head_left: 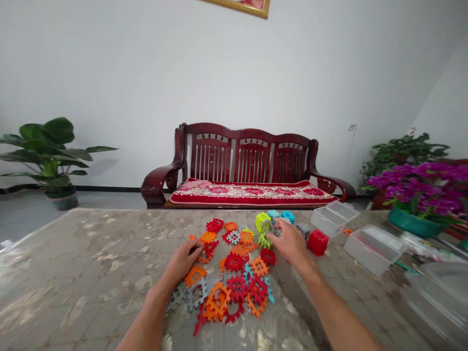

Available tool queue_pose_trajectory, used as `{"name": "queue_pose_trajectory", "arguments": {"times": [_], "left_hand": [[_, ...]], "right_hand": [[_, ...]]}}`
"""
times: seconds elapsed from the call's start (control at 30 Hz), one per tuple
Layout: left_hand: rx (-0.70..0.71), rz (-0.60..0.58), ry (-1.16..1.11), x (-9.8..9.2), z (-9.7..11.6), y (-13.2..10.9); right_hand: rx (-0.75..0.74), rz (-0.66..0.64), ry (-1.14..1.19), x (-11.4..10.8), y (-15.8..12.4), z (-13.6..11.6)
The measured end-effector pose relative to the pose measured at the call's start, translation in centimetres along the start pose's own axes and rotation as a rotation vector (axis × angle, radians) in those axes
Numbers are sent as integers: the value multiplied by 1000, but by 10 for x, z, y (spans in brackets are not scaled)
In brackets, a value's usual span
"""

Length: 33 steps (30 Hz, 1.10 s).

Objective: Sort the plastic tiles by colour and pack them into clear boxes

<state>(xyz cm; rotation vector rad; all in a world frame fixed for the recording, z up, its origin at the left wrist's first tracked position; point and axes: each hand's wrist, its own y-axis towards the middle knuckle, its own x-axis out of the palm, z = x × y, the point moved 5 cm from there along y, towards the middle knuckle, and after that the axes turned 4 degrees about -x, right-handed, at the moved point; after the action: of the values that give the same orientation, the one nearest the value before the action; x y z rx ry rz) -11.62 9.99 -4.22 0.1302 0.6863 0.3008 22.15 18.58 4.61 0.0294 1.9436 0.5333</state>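
Loose plastic interlocking building pieces in red, orange, grey and blue lie in a spread pile (237, 287) on the table. My left hand (185, 258) rests at the pile's left edge with fingers curled, close by orange and red pieces (209, 248); what its fingertips hold, if anything, is hidden. My right hand (290, 240) is closed, thumb and forefinger pinching a grey interlocking piece (267, 226) beside the lime-green pieces (262, 220). Behind its fingers are blue pieces (288, 216). To its right stands a stack of red pieces (318, 243).
Clear plastic boxes (376, 248) stand at the right of the patterned tabletop (91, 273). Beyond them is a teal pot (413, 223) with purple flowers (427, 185). A wooden bench (252, 156) faces the table's far edge. One potted plant (60, 165) stands at the left.
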Motion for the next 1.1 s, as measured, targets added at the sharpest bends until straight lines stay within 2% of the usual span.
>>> {"name": "queue_pose_trajectory", "arguments": {"times": [0.1, 0.23, 0.33, 0.43, 0.67, 0.87, 0.97, 1.07, 1.1], "left_hand": [[-8, -5, 13, 0, -1, 0], [-22, -19, 25, 1, -2, 1], [-34, -11, 22, 0, -3, 2], [-39, -5, 23, 1, -5, 2], [-40, 2, 16, 1, -8, 2], [-52, 4, 6, 0, -8, 2], [-36, 16, -19, 0, -6, 1], [-35, 15, -28, 1, -7, 1], [-37, 14, -30, 1, -7, 1]], "right_hand": [[108, 33, -149, -23, 25, 51], [252, -18, -284, -31, 48, 109], [277, -37, -328, -25, 54, 133], [284, -40, -343, -18, 55, 142], [307, -43, -363, -13, 52, 143], [292, -32, -362, -20, 48, 133], [202, 40, -305, -23, 38, 109], [42, 163, -58, -15, 10, 70], [-13, 168, 50, -8, -3, 55]]}}
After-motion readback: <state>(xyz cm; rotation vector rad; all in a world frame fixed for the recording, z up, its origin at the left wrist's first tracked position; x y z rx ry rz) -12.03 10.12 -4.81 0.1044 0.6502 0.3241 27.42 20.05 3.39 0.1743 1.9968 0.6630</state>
